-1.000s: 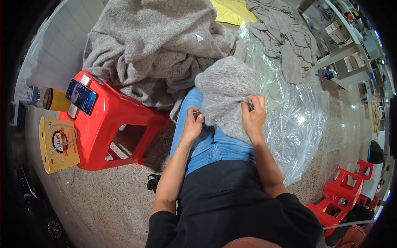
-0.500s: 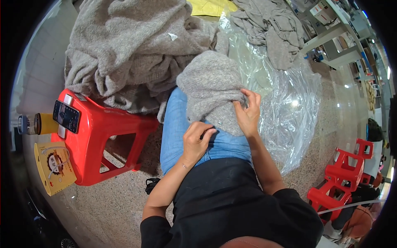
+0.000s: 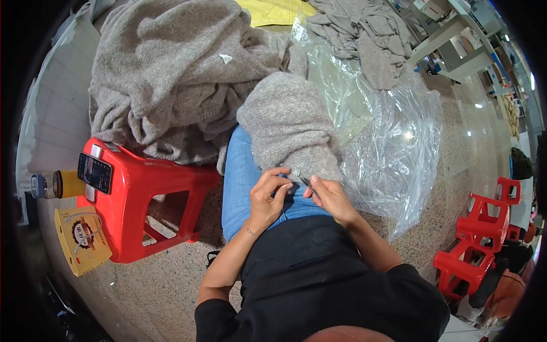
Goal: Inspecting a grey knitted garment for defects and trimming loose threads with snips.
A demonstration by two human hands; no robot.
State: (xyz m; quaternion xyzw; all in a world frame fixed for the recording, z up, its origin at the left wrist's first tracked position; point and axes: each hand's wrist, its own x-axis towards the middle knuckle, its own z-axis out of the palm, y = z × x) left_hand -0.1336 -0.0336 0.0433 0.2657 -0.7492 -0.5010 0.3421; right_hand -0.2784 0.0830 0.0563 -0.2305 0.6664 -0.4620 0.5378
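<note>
A grey knitted garment [image 3: 288,122] lies draped over my lap, on my blue jeans [image 3: 239,182]. My left hand [image 3: 268,196] pinches its near hem, where a small sparkly ornament [image 3: 296,172] shows. My right hand [image 3: 330,198] meets the left at the same hem and holds a thin dark tool [image 3: 304,181] between its fingers. Both hands are close together at the garment's lower edge.
A large heap of grey knitwear [image 3: 171,74] lies on the floor ahead. A clear plastic sheet [image 3: 393,142] spreads to the right. A red plastic stool [image 3: 142,199] at left carries a phone [image 3: 94,172]; a bottle [image 3: 57,185] and yellow box [image 3: 82,239] lie beside it. More red stools [image 3: 478,239] stand at right.
My hands slid down from the garment's sides to its near hem and came together. The garment now lies further out over my knee.
</note>
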